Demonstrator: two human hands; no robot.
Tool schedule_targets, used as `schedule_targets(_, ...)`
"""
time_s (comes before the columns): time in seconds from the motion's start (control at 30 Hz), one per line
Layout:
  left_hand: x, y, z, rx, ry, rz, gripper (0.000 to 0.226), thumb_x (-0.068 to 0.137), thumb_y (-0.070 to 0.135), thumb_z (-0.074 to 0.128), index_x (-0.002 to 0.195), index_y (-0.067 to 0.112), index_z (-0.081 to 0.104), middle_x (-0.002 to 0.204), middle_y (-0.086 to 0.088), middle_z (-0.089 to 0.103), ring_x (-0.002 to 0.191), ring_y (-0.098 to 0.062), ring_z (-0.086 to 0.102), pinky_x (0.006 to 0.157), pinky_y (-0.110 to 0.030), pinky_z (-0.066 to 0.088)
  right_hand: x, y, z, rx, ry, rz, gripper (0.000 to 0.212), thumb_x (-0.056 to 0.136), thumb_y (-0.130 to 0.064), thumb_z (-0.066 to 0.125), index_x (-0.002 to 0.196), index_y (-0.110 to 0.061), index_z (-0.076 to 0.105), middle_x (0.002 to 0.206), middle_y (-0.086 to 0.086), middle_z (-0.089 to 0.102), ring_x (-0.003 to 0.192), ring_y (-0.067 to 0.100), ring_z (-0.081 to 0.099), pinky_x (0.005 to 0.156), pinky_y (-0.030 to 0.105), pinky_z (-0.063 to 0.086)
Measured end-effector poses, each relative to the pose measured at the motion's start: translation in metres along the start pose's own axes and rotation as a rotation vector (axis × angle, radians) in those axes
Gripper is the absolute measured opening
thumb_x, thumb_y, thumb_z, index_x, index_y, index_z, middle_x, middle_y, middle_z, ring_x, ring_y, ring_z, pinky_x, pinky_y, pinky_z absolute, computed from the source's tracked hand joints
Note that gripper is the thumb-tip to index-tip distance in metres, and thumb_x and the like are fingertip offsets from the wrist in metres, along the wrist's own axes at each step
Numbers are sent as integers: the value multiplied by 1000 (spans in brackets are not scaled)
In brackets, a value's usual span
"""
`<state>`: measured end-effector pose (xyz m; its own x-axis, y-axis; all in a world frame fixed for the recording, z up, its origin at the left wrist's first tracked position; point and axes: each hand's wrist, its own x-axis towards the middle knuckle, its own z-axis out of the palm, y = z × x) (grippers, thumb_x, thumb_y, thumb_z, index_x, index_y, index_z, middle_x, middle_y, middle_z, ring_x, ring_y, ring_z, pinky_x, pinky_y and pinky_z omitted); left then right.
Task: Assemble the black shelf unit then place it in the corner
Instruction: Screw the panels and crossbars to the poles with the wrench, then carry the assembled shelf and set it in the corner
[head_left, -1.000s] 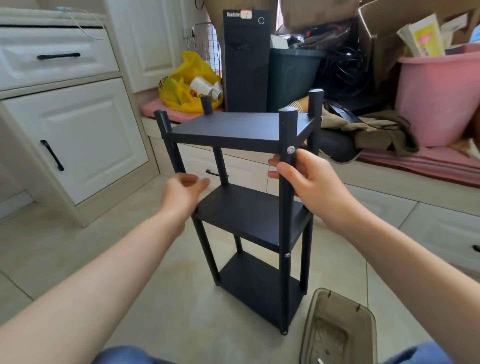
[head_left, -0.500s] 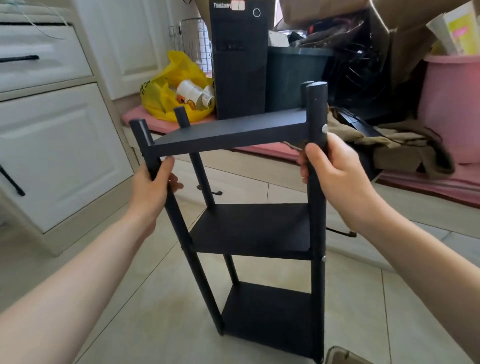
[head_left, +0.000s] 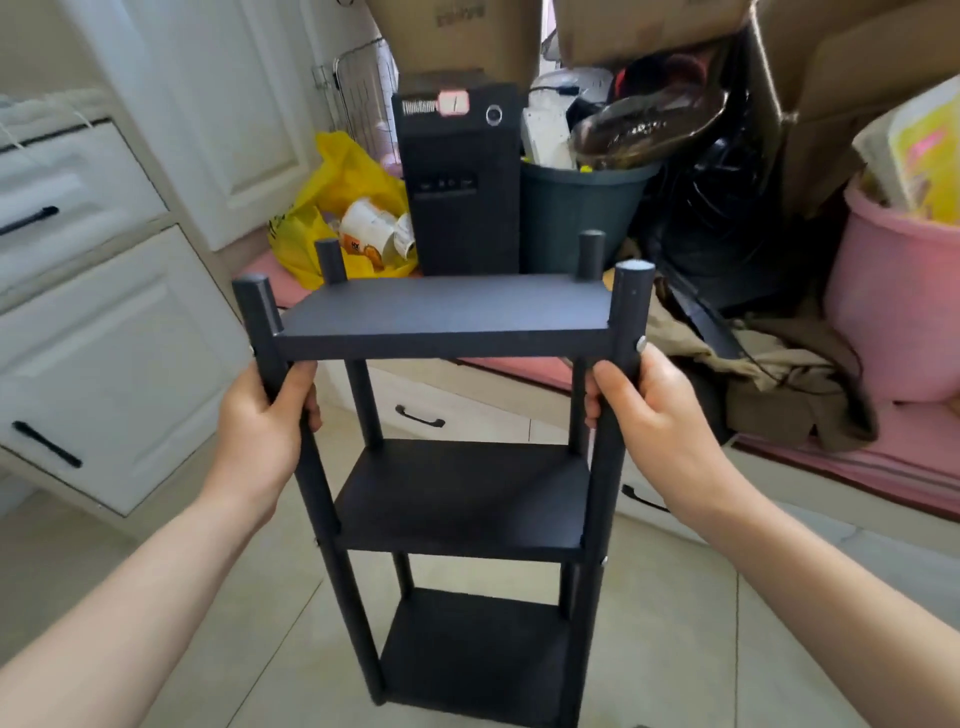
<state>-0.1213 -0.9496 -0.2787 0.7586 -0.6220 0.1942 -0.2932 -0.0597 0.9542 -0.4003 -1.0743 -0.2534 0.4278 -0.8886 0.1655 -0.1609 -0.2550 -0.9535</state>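
The black shelf unit (head_left: 447, 317) hangs upright between the hands, long axis vertical. The left hand (head_left: 265, 421) curls round its near left post (head_left: 260, 322) and the right hand (head_left: 654, 415) round its near right post (head_left: 631, 312), level and equally close. The near right foot is cut off, so contact with the floor (head_left: 208, 649) is unclear. I cannot tell which corner is meant.

Shelf unit (head_left: 447, 317): matte black throughout, silver screw heads (head_left: 641, 343). Cabinets (head_left: 104, 364), left of frame: white, black handles (head_left: 45, 443). Bag (head_left: 332, 171): yellow. Computer tower (head_left: 462, 218): black (pinkish label (head_left: 454, 102) on top). Bucket (head_left: 893, 312), right edge: pink.
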Motion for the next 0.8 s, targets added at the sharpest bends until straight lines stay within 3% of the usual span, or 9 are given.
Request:
schedule_targets(0.13, 10, 79, -15, -2, -17, -54, 23, 103, 20, 55, 84, 10, 50, 62, 2, 52, 61, -21, 48, 67, -39, 41, 5, -68, -24, 15, -24, 80, 17, 103, -15, 46, 94, -2, 53, 69, 0, 56, 63, 9, 50, 60, 19, 43)
schedule_targets(0.23, 13, 136, -24, 4, -36, -95, 16, 103, 17, 53, 94, 4, 53, 71, -8, 53, 63, -17, 50, 65, -28, 41, 4, -119, -50, 36, -50, 146, 13, 102, -16, 49, 94, -8, 55, 72, -3, 59, 64, 5, 53, 62, 14, 44)
schedule_targets(0.33, 10, 193, -32, 5, -49, -160, 9, 103, 14, 53, 100, 6, 56, 78, -7, 57, 65, -9, 56, 63, -14, 45, 1, -172, -84, 75, -74, 246, 7, 99, -19, 53, 98, -14, 58, 80, -1, 65, 73, 7, 59, 69, 24, 48)
schedule_targets(0.4, 3, 233, -33, -6, -55, -207, 8, 103, 13, 55, 97, 17, 59, 82, -3, 62, 75, -13, 61, 68, -18, 48, -5, -208, -109, 102, -67, 307, 9, 96, -18, 59, 104, -16, 61, 92, 6, 69, 83, 13, 63, 78, 37, 50)
schedule_targets(0.5, -14, 290, -34, -4, -110, -245, 22, 100, 9, 58, 93, 29, 63, 82, 6, 70, 83, -16, 66, 77, -29, 49, -20, -257, -147, 179, -56, 379, 24, 90, -24, 68, 114, -21, 65, 105, -5, 73, 97, 9, 69, 86, 32, 52)
schedule_targets(0.63, -43, 350, -36, -22, -293, -337, 24, 86, 8, 69, 97, 29, 73, 95, 10, 76, 101, -17, 68, 92, -39, 50, -48, -304, -192, 188, 11, 470, 53, 76, -58, 65, 113, -21, 67, 113, 0, 72, 103, 15, 68, 88, 34, 51)
schedule_targets(0.73, -68, 380, -29, -111, -371, -407, 28, 85, 3, 65, 103, 24, 73, 102, 6, 75, 106, -21, 65, 96, -44, 47, -70, -326, -216, 196, 66, 523, 58, 73, -68, 62, 108, -22, 68, 110, -3, 74, 98, 10, 69, 78, 30, 48)
schedule_targets(0.8, -85, 394, -23, -184, -426, -433, 26, 92, 6, 65, 114, 18, 70, 111, 8, 75, 110, -14, 67, 95, -38, 47, -84, -334, -228, 177, 113, 549, 65, 73, -71, 61, 107, -16, 68, 108, 0, 74, 98, 14, 69, 82, 37, 53)
